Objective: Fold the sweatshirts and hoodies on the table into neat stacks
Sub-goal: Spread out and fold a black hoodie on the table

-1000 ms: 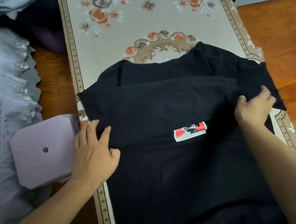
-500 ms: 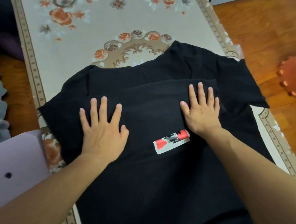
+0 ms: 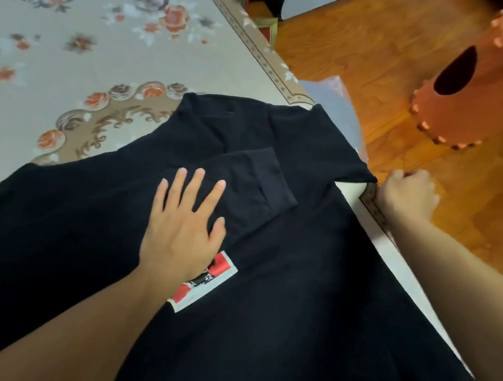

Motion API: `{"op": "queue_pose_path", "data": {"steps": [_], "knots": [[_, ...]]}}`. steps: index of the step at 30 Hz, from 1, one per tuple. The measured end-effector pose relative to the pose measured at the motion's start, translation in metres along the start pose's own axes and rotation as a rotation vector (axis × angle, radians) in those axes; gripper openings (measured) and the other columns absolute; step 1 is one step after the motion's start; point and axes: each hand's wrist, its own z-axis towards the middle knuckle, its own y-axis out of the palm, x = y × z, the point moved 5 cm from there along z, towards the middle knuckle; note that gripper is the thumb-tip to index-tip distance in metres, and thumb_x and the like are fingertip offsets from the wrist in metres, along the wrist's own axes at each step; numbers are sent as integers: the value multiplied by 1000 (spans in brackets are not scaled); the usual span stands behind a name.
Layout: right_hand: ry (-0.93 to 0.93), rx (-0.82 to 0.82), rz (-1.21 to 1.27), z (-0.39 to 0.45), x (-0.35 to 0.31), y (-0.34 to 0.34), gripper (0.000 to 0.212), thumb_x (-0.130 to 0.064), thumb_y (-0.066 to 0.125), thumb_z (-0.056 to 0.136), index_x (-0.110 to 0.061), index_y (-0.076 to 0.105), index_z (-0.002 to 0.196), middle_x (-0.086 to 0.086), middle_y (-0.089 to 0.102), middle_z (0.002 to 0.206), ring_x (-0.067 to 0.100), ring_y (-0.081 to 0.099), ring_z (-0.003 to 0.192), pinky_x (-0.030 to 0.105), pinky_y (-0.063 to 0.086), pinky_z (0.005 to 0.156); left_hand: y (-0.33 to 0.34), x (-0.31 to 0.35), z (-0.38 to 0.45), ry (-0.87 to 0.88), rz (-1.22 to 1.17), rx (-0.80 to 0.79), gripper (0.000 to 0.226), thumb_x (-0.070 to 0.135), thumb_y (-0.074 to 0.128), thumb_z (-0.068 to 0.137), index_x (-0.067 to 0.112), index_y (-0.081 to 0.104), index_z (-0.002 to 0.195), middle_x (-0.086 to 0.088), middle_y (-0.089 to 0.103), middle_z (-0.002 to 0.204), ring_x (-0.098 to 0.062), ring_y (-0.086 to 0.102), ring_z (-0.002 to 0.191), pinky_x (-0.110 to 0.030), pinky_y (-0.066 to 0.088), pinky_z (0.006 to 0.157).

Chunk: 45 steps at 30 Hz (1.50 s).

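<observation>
A black sweatshirt (image 3: pixel 294 302) lies spread over the near part of the table with the floral cloth (image 3: pixel 88 51). One sleeve is folded across the chest, with its cuff (image 3: pixel 273 177) ending near the middle. My left hand (image 3: pixel 181 232) presses flat on that sleeve with straight fingers, just above a red and white patch (image 3: pixel 213 282). My right hand (image 3: pixel 409 193) is curled at the table's right edge, where it grips the pointed corner of the sweatshirt's right side. What hangs below the edge is hidden.
An orange plastic stool (image 3: pixel 475 89) stands on the wooden floor (image 3: pixel 365 47) to the right of the table. The far half of the tablecloth shows its flower pattern. A pale sheet (image 3: pixel 338 106) pokes out at the table's right edge.
My right hand has left the chest and gone to the sweatshirt's right corner at the table edge. My left hand has slid right along the folded sleeve. The view has swung to the right.
</observation>
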Motion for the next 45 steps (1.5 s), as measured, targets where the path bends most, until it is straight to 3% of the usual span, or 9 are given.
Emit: {"op": "queue_pose_path", "data": {"steps": [4,8,14,19,24,27,32,38,45], "knots": [[130,-366,-7,41,12,29,60,-41,19,109,2,53,136,29,57,127,40,57,110,43,44,92,0,2,3,2,28,-3,66,47,33,97,28,30,160,-12,26,167,-34,16,156,-55,17,124],[257,-545,70,50,9,50,43,-44,41,98,-17,50,65,6,48,49,23,42,51,27,31,53,0,2,4,-4,7,7,67,46,35,95,28,32,160,-12,27,167,-34,16,156,-56,17,125],[373,-401,414,85,20,58,18,-20,73,81,-9,74,95,14,70,83,25,66,65,35,56,63,2,0,4,-3,21,1,67,47,35,95,30,30,160,-11,24,168,-33,13,157,-55,16,124],[303,-112,1023,73,-24,10,39,9,58,82,-26,67,95,7,68,100,14,62,70,22,49,55,3,0,4,8,16,14,67,47,35,95,29,32,159,-11,26,167,-34,15,156,-56,17,124],[-333,180,993,11,-114,-73,38,4,60,70,-29,67,86,-2,71,100,8,68,92,27,58,81,-1,0,6,26,-74,13,66,45,36,95,29,32,159,-8,26,167,-29,14,157,-52,14,126],[-1058,224,548,-98,-154,-89,33,4,56,79,-16,74,98,-6,71,103,8,65,96,20,48,90,-26,-14,0,-111,-776,72,63,23,52,97,29,34,157,6,33,164,-10,23,154,-41,18,127],[-1708,-326,-219,-206,-64,34,44,6,53,78,-11,77,110,3,65,134,27,63,122,40,44,110,-76,-114,-97,-878,-1867,401,38,19,46,103,20,54,140,-10,62,138,-23,68,117,-38,52,100],[-1167,-452,-308,-200,-45,56,43,13,52,68,-10,68,101,5,61,139,29,50,135,35,40,111,-52,-170,-189,-1295,-2101,99,63,62,42,100,20,50,146,-12,69,131,-36,62,124,-65,39,108],[-98,-198,113,-166,-65,49,44,-21,59,91,-7,46,131,16,50,133,35,57,101,44,53,85,-45,-174,-188,-1174,-1469,-117,35,21,77,90,24,66,123,-4,70,124,-24,68,110,-47,53,101]]}}
